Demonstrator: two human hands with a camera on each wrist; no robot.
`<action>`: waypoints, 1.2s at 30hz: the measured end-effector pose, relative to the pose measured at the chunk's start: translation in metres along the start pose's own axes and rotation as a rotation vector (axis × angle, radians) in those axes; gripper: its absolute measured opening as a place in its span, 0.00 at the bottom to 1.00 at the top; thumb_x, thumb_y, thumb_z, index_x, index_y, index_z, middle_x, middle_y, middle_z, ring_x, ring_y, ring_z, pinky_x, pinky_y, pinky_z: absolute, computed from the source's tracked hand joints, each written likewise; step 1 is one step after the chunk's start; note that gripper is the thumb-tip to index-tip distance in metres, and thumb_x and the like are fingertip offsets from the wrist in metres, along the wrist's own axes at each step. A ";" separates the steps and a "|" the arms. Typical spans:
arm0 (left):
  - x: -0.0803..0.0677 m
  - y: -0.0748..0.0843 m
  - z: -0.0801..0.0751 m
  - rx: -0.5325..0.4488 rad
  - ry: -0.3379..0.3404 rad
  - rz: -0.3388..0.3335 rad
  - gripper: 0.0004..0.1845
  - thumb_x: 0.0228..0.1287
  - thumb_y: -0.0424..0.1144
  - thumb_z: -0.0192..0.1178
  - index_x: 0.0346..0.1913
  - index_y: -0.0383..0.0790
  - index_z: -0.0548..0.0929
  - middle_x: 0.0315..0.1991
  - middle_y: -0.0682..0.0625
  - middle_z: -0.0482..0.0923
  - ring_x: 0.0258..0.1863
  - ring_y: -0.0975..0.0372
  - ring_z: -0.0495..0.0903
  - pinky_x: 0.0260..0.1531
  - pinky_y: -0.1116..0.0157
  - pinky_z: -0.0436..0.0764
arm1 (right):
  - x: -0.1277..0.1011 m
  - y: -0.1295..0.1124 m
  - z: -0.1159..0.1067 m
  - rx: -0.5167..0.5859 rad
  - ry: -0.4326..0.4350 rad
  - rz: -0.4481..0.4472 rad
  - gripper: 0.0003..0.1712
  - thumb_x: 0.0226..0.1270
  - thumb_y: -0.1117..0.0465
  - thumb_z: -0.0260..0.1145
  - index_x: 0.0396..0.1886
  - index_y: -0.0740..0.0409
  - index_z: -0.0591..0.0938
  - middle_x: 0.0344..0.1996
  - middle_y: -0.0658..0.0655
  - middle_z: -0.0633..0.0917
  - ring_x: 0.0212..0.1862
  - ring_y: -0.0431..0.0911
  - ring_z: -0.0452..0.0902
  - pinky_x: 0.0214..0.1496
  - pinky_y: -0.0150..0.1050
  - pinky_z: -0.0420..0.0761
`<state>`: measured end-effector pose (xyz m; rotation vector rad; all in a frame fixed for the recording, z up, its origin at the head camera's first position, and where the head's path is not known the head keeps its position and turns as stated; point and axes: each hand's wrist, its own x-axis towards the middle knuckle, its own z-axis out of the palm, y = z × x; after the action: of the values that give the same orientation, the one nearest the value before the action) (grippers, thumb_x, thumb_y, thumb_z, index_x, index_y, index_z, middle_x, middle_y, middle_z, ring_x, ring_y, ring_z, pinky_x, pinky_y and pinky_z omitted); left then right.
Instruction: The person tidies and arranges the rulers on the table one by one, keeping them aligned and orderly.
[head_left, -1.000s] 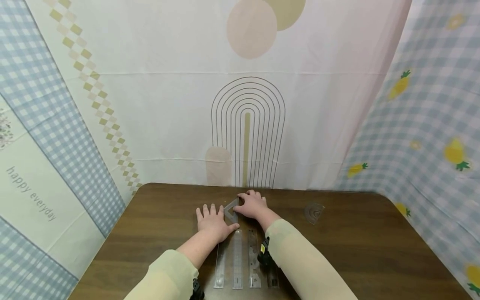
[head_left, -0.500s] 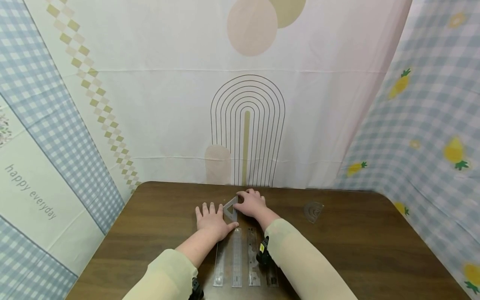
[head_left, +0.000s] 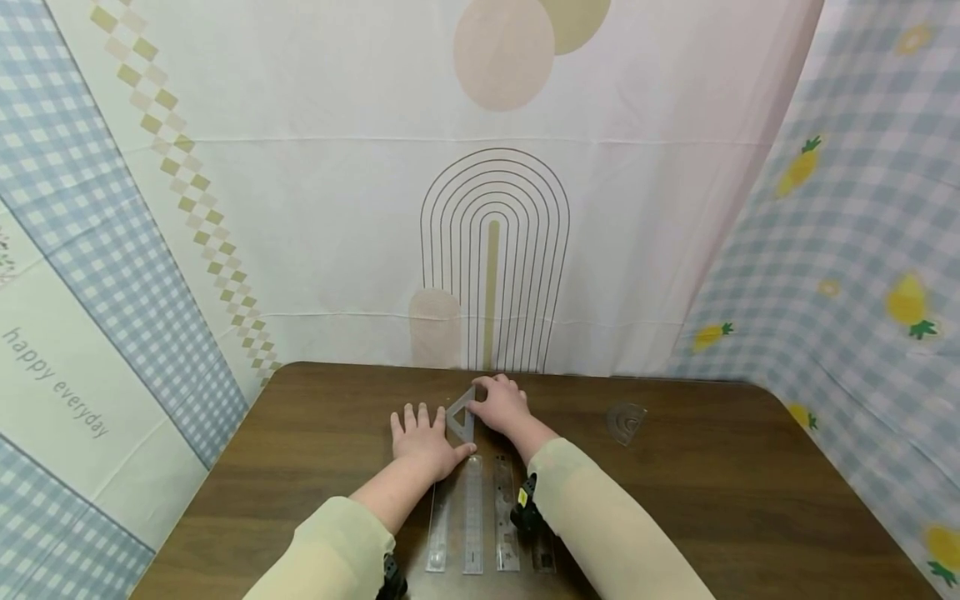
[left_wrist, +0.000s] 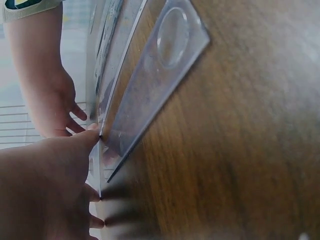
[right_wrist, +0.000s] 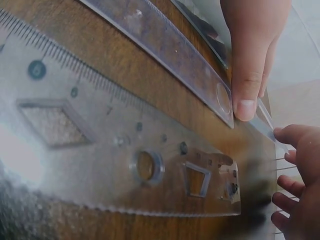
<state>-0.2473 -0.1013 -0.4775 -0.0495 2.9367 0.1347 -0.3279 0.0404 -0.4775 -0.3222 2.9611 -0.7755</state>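
Note:
My left hand [head_left: 423,454] lies on the table with its fingers spread straight, its forefinger and thumb beside a clear triangular set square [head_left: 467,434]. At the set square's far corner is my right hand [head_left: 504,406], the thumb touching its edge. In the right wrist view, a gap shows between this right thumb and the fingers [right_wrist: 286,202]. Several clear rulers lie in a row nearer me: one [head_left: 437,533] partly under the left hand, another [head_left: 473,517] below its thumb, a patterned one [head_left: 507,517] further right, and one [head_left: 543,557] partly hidden by the right wrist.
A small clear protractor [head_left: 625,424] lies to the right on the brown wooden table [head_left: 712,475]. Behind the table hangs a pale patterned cloth [head_left: 337,233], with a blue checked cloth [head_left: 825,275] on the right side. Each wrist wears a black device.
My right thumb has slid slightly away from me along the set square, whose far corner has shifted a little. The left hand and the rulers have kept their places.

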 end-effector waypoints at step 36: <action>0.000 -0.003 0.001 -0.011 -0.013 -0.001 0.51 0.63 0.76 0.44 0.80 0.48 0.52 0.79 0.39 0.44 0.77 0.42 0.37 0.71 0.40 0.35 | 0.005 -0.003 0.015 0.718 0.017 0.151 0.24 0.71 0.67 0.63 0.66 0.59 0.76 0.34 0.59 0.82 0.25 0.44 0.81 0.27 0.36 0.84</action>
<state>-0.2473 -0.1038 -0.4788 -0.0514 2.9234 0.1507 -0.3305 0.0302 -0.4890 -0.0399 2.4480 -1.7113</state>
